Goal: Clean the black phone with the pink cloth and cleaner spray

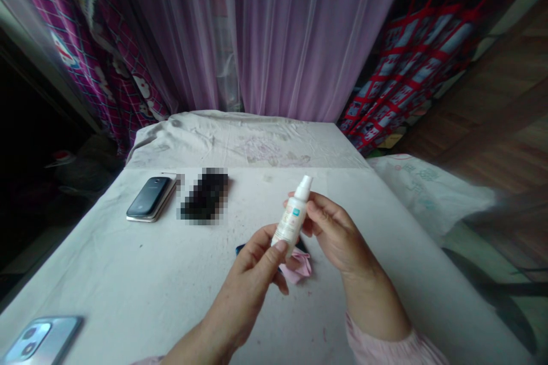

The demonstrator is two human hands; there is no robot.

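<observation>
A small white spray bottle [290, 221] with a blue label patch is held up over the table, tilted with its cap toward the upper right. My left hand [257, 274] grips its lower end, thumb across the front. Around the neck and upper side close the fingers of my right hand [336, 234]. Beneath the bottle lies a folded pink cloth [298, 267], partly hidden by my hands. A dark blue flat object [240, 249] shows under the cloth and behind my left fingers; most of it is covered.
Toward the back left, a dark phone [149, 197] rests on a pale one. Beside them is a pixelated dark object [204, 197]. A light blue phone [40, 342] lies at the near left corner. White cloth [171, 279] covers the table; purple curtains [295, 28] hang behind.
</observation>
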